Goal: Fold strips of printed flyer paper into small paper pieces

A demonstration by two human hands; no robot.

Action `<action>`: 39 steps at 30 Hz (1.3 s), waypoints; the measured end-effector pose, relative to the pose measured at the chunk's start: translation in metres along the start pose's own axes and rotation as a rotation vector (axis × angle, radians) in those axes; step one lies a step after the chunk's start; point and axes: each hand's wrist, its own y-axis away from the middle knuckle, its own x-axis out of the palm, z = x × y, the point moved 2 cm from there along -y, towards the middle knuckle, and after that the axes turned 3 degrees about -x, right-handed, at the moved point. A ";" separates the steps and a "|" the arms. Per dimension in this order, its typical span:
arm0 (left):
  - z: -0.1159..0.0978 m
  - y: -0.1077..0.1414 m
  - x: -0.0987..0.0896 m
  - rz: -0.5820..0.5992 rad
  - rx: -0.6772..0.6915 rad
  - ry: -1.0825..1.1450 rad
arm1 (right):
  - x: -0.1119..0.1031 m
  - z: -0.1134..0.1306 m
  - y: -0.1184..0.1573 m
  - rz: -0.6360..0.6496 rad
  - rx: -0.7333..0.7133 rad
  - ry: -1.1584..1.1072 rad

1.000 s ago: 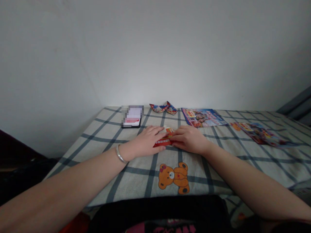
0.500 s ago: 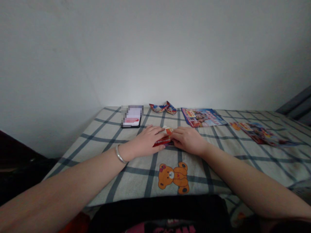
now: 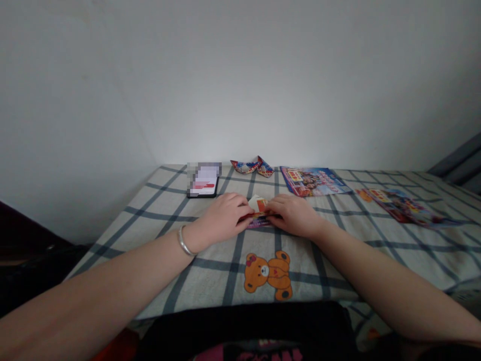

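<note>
Between my two hands, low on the checked cloth, lies a small folded piece of printed paper (image 3: 258,204) with white, orange and purple parts showing. My left hand (image 3: 225,215), with a silver bangle at the wrist, pinches its left side between thumb and fingers. At the right side my right hand (image 3: 293,214) grips the paper with curled fingers. The fingers cover much of the paper, so its full shape is hidden.
A phone (image 3: 205,180) lies behind my left hand. Folded paper shapes (image 3: 246,167) rest near the wall. Printed leaflets (image 3: 315,181) lie at the back right, with more leaflets (image 3: 404,205) farther right. The checked cloth (image 3: 210,281) bears a printed bear.
The paper's red front part has gone from view, and a purple strip and more of the white part now show. My left fingers have curled in more around the paper.
</note>
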 end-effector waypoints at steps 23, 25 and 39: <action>0.015 -0.004 0.007 -0.035 -0.114 -0.023 | 0.012 -0.017 -0.001 -0.066 0.238 -0.111; 0.016 -0.005 0.008 -0.036 -0.120 -0.017 | 0.014 -0.019 -0.002 -0.059 0.261 -0.122; 0.013 -0.008 0.005 0.007 -0.170 -0.058 | 0.018 -0.021 -0.008 -0.039 0.352 -0.057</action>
